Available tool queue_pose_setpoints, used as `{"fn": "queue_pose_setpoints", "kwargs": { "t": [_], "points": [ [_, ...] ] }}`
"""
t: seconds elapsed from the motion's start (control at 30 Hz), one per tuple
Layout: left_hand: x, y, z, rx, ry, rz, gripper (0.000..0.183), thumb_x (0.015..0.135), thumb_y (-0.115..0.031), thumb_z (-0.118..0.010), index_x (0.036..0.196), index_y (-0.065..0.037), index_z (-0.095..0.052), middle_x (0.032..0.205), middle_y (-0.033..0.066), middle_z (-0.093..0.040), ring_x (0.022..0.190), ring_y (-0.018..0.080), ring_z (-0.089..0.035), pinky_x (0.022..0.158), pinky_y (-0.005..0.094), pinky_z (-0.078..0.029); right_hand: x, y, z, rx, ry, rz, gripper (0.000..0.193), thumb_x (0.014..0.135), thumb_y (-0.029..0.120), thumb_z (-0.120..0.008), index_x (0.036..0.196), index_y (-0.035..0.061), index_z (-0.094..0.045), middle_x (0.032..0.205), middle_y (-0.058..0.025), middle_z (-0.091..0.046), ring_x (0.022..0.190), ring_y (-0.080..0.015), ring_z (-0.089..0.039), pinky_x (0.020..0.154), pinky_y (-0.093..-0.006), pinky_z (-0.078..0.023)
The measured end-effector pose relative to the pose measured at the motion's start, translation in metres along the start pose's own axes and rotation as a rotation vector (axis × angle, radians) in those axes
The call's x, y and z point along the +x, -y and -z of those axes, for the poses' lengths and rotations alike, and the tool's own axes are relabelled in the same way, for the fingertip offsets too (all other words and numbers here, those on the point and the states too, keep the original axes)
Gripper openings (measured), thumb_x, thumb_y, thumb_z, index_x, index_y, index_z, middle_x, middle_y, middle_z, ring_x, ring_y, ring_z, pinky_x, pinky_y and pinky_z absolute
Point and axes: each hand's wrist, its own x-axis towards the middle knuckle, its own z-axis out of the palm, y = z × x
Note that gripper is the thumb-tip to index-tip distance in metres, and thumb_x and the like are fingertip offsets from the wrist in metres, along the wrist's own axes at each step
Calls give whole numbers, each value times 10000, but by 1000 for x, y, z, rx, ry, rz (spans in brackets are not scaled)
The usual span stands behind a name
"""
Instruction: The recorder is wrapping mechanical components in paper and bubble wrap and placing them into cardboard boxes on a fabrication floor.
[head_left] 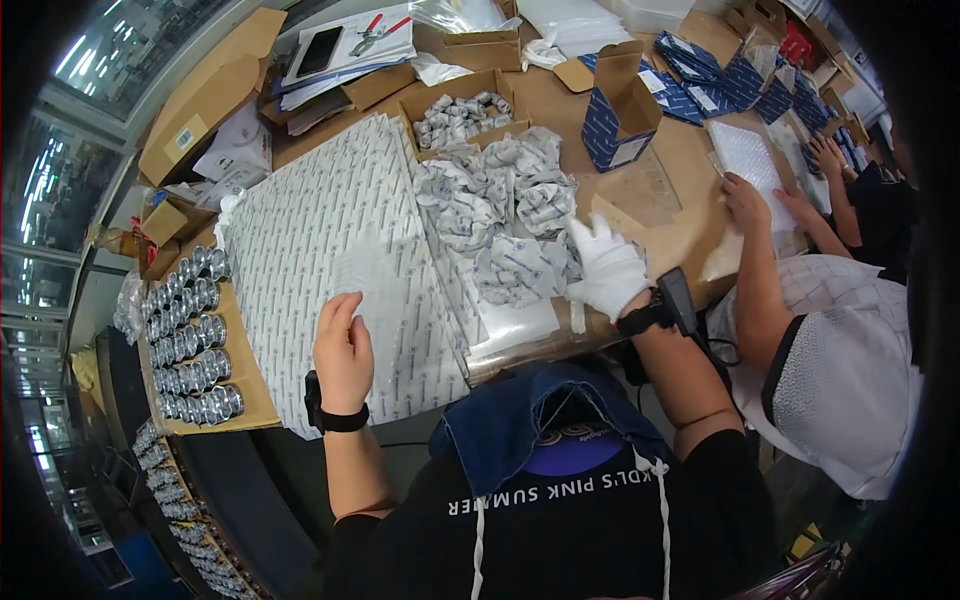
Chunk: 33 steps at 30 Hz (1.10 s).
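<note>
Several crumpled paper bundles (455, 205) lie heaped on the worktop (688, 165), left of the gloved right hand (610, 268), the nearer one. Right fingers spread, pointing far; no grip visible, contact with the heap's edge cannot be told. Printed sheets (310, 220) adjoin the heap on its left, long axis near-right to far-left. Bare left hand (343, 355) over their near part, fingers loosely open, nothing seen in them. Farther left: rows of metal parts (195, 340). Beyond the heap: small grey parts (458, 122).
</note>
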Motion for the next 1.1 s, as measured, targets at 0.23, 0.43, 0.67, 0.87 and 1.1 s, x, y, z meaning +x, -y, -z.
{"fn": "queue_pose_setpoints", "kwargs": {
  "t": [0.23, 0.43, 0.67, 0.87, 1.1],
  "points": [
    [28, -20, 17, 198, -203, -243, 305, 806, 85, -459, 1086, 10, -554, 1093, 169, -545, 891, 313, -582, 704, 324, -479, 24, -2, 7, 3, 313, -128, 607, 599, 336, -750, 1078, 133, -438, 1045, -204, -529, 906, -366, -588, 760, -435, -487],
    [59, -83, 14, 272, -329, -462, 357, 785, 90, -479, 1114, -22, -559, 1134, 157, -535, 919, 317, -590, 709, 350, -494, 4, -23, 8, 208, 244, -170, 566, 631, 367, -711, 1085, 124, -478, 1052, -202, -550, 983, -378, -562, 817, -413, -473],
    [81, -155, -76, 5, 3, -825, 304, 701, 8, -542, 992, -66, -587, 992, 75, -560, 646, 271, -604, 543, 346, -503, -70, -95, -36, 1466, -170, -449, 502, 731, 221, -636, 1158, 45, -439, 1047, -109, -543, 978, -219, -555, 831, -331, -460],
    [63, -196, -245, -378, 632, -560, 440, 632, 6, -691, 1010, -33, -469, 1003, 189, -448, 904, 396, -522, 764, 429, -457, -130, -101, 19, 2035, -462, -223, 468, 772, 180, -544, 1196, 15, -434, 1107, -112, -540, 1008, -217, -554, 883, -327, -456],
    [20, -207, -342, -608, 933, -525, 347, 812, -138, -541, 1137, -59, -452, 1119, 184, -451, 1027, 338, -493, 858, 380, -425, -113, -139, 5, 2192, -537, -309, 483, 806, 212, -519, 1247, 33, -435, 1167, -95, -543, 1055, -201, -545, 909, -341, -448]
  ]
}}
